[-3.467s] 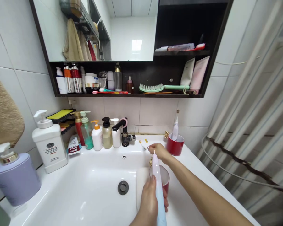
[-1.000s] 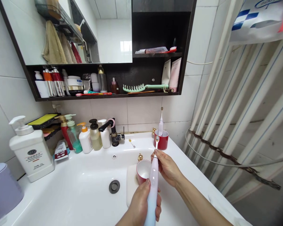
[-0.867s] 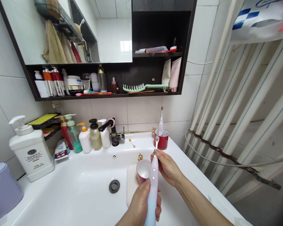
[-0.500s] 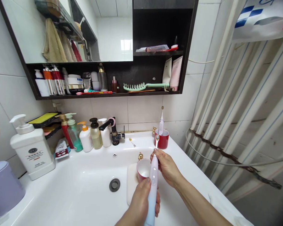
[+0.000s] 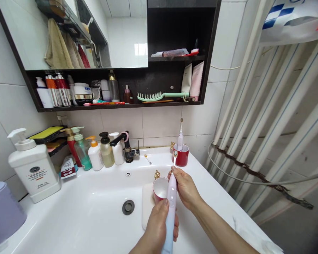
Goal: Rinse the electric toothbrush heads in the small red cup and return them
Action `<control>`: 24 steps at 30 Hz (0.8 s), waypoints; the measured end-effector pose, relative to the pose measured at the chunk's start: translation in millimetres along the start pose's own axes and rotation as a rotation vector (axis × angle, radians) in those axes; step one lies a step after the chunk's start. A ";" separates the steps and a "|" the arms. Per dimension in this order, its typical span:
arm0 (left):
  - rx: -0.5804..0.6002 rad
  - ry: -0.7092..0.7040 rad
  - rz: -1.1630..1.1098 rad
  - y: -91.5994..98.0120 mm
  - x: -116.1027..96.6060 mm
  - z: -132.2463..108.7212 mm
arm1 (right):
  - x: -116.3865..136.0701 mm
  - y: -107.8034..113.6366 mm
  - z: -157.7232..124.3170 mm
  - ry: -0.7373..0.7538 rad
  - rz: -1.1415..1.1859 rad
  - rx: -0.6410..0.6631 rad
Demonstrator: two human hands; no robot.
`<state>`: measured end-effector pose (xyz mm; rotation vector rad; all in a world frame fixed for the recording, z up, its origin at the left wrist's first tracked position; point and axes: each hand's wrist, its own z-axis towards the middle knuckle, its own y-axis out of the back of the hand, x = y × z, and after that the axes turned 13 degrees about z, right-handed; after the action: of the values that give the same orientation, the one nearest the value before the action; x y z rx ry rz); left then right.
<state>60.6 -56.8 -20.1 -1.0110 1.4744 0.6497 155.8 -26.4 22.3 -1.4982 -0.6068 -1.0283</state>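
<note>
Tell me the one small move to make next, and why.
Probably press the brush head down with the right hand: it stands in line above the handle, which the left hand grips, and the right hand pinches near its base, hiding whether it is fully seated.

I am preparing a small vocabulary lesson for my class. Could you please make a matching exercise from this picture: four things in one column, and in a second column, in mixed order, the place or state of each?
Column 1
1. left hand
2. right hand
3. loose brush head
4. hairbrush

Column 2
A. pinching the toothbrush near its bristle end
B. inside the dark cabinet
C. wrapped around the lower part of the toothbrush
D. lying beside the tap

Right pairs: 1-C, 2-A, 3-D, 4-B
</note>
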 end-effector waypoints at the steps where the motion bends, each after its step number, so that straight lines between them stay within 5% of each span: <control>1: -0.021 -0.020 0.031 0.3 1.0 0.3 | 0.0 0.1 0.2 0.015 -0.015 -0.012; 7: -0.013 -0.072 0.054 2.0 -2.1 -1.0 | 3.8 -0.2 -3.6 -0.009 -0.051 0.084; 13: -0.166 -0.195 0.240 13.3 -16.8 -1.1 | 7.9 -5.8 -14.5 -0.071 -0.228 0.324; 18: -0.399 -0.399 0.589 26.5 -9.5 4.1 | 19.3 -3.4 8.7 0.272 -0.310 0.121; 24: -0.419 -0.415 1.161 25.7 10.7 16.8 | 4.1 2.6 35.4 0.459 -0.625 0.104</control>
<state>47.0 -32.7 -37.3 -0.1625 1.4748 1.9212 169.2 6.4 26.2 -0.9365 -0.7973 -1.7279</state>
